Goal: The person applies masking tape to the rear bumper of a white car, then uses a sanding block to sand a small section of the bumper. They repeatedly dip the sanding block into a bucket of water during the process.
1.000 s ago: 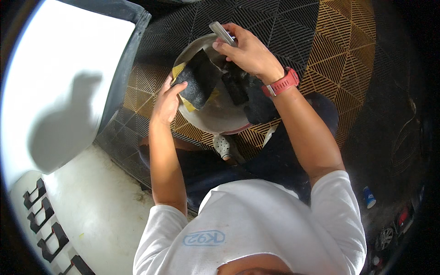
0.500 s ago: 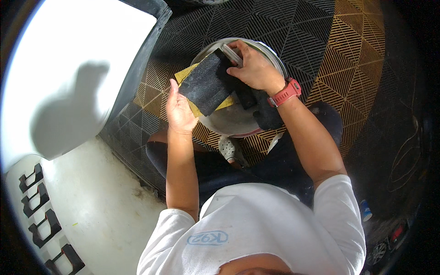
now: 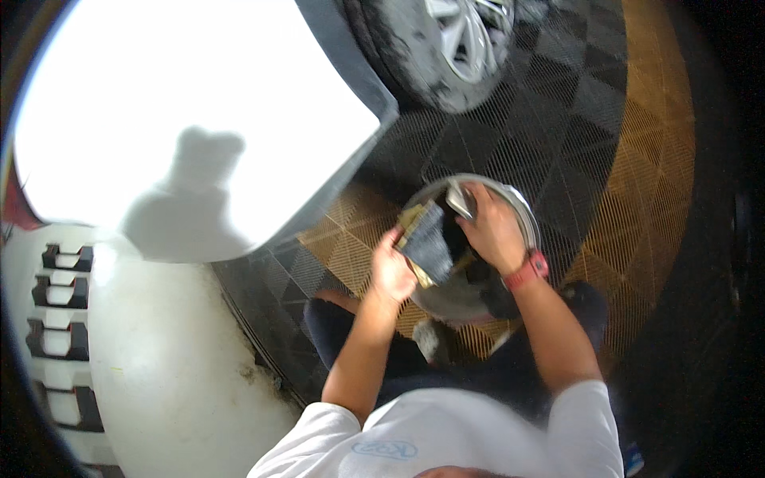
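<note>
My left hand (image 3: 392, 272) grips a dark rough sheet (image 3: 433, 245) with yellow material (image 3: 413, 217) behind it, over a round grey basin (image 3: 531, 233). Beside the sheet, my right hand (image 3: 496, 231), with a red watch (image 3: 527, 271) at its wrist, is closed on a small silvery, flat-sided piece (image 3: 460, 199) above the basin. More dark pieces (image 3: 499, 299) lie in the basin, partly hidden by the hands and sheet. The picture is slightly blurred.
A white car body panel (image 3: 88, 95) fills the upper left, with a wheel (image 3: 462, 44) behind its corner. Black-and-tan grid tiles (image 3: 645, 143) surround the basin. A pale floor (image 3: 167, 342) holds several black notched parts (image 3: 56, 338) at left. My knees flank the basin.
The view has shifted upward, bringing the wheel into sight; basin and hands now appear lower and farther right. Both hands still hold their pieces.
</note>
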A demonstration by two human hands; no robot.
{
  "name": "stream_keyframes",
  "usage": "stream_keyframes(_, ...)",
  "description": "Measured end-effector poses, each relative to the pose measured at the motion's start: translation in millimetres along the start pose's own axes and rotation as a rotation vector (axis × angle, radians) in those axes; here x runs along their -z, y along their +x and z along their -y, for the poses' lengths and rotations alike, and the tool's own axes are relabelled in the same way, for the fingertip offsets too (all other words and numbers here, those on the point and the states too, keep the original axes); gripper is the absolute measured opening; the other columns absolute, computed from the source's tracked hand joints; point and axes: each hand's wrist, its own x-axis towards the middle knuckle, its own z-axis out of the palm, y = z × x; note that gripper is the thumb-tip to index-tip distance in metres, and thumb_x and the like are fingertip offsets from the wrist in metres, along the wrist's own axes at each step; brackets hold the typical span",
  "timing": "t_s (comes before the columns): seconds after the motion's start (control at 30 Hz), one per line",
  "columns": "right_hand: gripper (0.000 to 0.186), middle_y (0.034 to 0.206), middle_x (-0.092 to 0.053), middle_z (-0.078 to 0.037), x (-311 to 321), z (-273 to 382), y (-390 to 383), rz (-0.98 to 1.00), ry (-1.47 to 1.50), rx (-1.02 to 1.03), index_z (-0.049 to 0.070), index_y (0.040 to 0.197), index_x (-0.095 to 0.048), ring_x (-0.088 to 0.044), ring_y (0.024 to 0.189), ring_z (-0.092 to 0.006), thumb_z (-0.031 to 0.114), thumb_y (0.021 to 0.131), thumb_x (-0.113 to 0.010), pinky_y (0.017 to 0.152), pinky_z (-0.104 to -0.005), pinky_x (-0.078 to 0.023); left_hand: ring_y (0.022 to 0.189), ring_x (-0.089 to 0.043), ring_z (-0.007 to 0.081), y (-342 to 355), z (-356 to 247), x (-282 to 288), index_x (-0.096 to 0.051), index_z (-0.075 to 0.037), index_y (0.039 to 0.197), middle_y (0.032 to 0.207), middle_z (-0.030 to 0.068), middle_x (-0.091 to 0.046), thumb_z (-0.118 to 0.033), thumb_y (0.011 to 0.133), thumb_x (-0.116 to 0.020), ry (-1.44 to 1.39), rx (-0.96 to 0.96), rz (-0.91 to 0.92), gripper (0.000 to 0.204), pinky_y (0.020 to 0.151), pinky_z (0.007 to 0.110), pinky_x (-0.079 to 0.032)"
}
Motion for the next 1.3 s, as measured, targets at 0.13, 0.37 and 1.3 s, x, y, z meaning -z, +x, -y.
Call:
stream_keyframes(0.13, 0.07, 0.125, -0.07, -0.025, 7, 1, 2, -0.012, 0.082, 0.009, 0.005, 0.143, -0.057, -0.067, 0.118, -0.0483, 0.006, 0.08, -0.087, 0.101, -0.0525, -0.056, 0.119, -0.073, 0.0258, 3, 5, 17, -0.065, -0.005, 0.139, 0.13, 0.0108, -0.076, -0.037, 0.114, -0.04, 0.246, -0.082, -0.129, 0.048, 0.109, 0.046, -0.056)
stream_keyframes(0.37, 0.069, 0.109, -0.065, -0.006, 14, -7, 11, 0.223, 0.515, -0.301, 0.003, 0.143, -0.057, -0.063, 0.095, -0.0168, 0.001, 0.08, -0.086, 0.092, -0.0323, -0.054, 0.118, -0.072, 0.0268, -1, 1, -7, -0.062, -0.002, 0.139, 0.131, 0.0126, -0.073, -0.036, 0.116, -0.037, 0.324, -0.272, -0.307, 0.048, 0.105, 0.045, -0.058)
stream_keyframes(1.3, 0.066, 0.118, -0.062, -0.01, 13, 10, 7, 0.113, 0.777, -0.327, 0.008, 0.154, -0.042, -0.065, 0.101, -0.0184, 0.049, 0.109, -0.066, 0.092, -0.0298, -0.055, 0.129, -0.065, 0.0246, 25, 36, 16, -0.056, -0.004, 0.15, 0.14, 0.0105, -0.067, -0.013, 0.107, -0.063, 0.802, -0.258, -0.157, 0.044, 0.109, 0.042, -0.051)
